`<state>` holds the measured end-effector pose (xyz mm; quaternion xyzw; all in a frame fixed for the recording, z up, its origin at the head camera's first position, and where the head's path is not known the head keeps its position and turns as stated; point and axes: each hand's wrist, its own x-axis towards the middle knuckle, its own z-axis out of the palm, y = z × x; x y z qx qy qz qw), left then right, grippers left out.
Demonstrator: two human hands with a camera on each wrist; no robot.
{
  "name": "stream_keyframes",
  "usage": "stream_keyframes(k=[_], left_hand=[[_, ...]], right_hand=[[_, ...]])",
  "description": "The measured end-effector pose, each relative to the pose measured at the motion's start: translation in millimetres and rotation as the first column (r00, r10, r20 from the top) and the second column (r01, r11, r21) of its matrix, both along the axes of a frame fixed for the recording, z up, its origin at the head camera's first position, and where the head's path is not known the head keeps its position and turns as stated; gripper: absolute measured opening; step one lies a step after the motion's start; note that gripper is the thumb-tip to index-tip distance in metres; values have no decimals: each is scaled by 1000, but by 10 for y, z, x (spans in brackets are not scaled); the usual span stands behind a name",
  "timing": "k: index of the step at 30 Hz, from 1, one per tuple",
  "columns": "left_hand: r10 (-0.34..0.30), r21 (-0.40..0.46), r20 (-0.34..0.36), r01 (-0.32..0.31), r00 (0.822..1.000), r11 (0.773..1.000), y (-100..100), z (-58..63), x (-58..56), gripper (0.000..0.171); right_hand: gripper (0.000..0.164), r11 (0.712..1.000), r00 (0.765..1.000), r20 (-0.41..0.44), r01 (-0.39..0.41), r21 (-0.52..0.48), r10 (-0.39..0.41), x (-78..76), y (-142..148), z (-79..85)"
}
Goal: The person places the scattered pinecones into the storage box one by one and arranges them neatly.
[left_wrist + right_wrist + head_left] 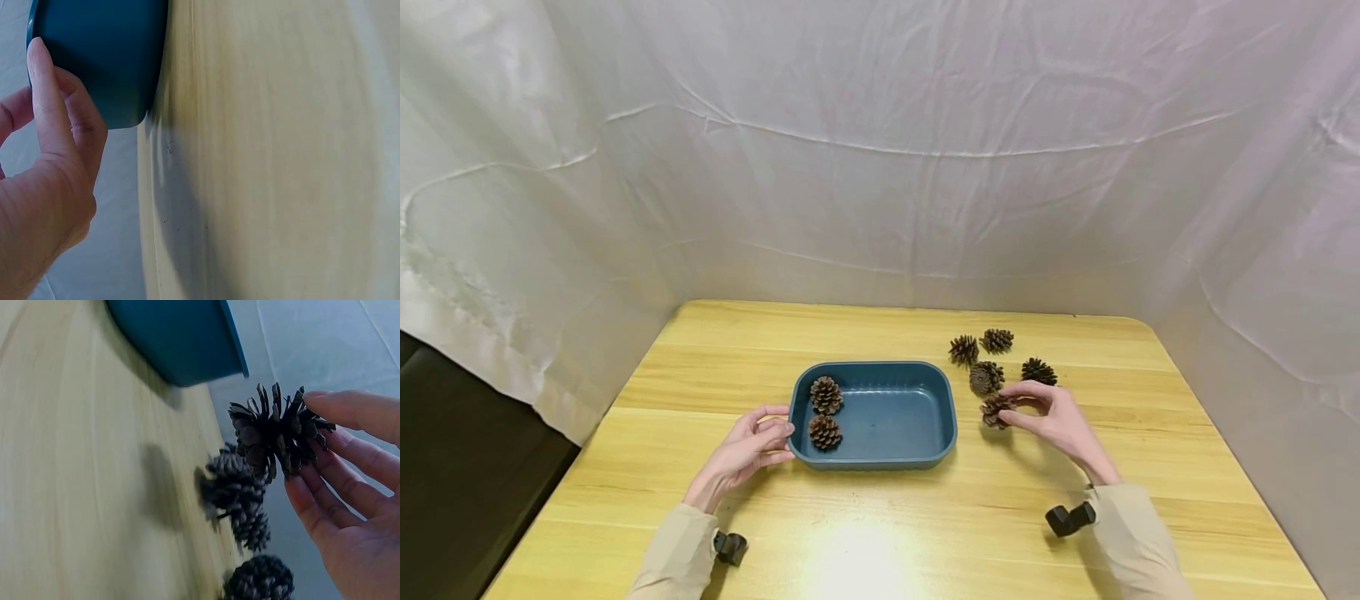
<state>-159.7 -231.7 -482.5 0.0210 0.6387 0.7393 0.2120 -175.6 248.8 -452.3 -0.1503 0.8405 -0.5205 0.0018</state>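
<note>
A blue rectangular tray (887, 463) lies on the table, with two brown pine cones (826, 395) along its left inner side. My left hand (747, 450) holds the tray's left end, thumb at the rim; the left wrist view shows the fingers against the tray's outer wall (94, 94). To the right of the tray, my right hand (1054, 417) pinches a pine cone (278, 434) between thumb and fingers. In the right wrist view that cone is raised above the tabletop, its scales spread open.
Several other pine cones (987, 377) lie beyond and beside the right hand on the wooden table (737, 333). A pale cloth curtain (880, 208) hangs behind the table and at both sides. Something dark (460, 467) stands at the far left.
</note>
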Motion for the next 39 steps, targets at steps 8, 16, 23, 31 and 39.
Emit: stream_keyframes(k=[8, 16, 23, 31, 39], left_hand=[[-4, 3, 3, 4, 1000, 1000, -3, 6, 3, 34], [-6, 2, 3, 6, 1000, 1000, -2, 8, 4, 34], [-6, 0, 8, 6, 1000, 1000, -1, 9, 1, 37], [-9, 2, 3, 9, 1000, 1000, -8, 9, -2, 35], [-10, 9, 6, 10, 1000, 1000, -7, 25, 9, 38]], right_hand=[[34, 999, 998, -43, -37, -9, 37, -23, -174, 79], [32, 996, 996, -40, -84, -39, 82, -54, -322, 119], [31, 996, 994, -50, -93, 3, 93, -84, -438, 169], [34, 993, 993, -33, -109, 38, 111, -130, -537, 257], [35, 980, 980, -45, -197, -22, 196, -143, -727, 274]])
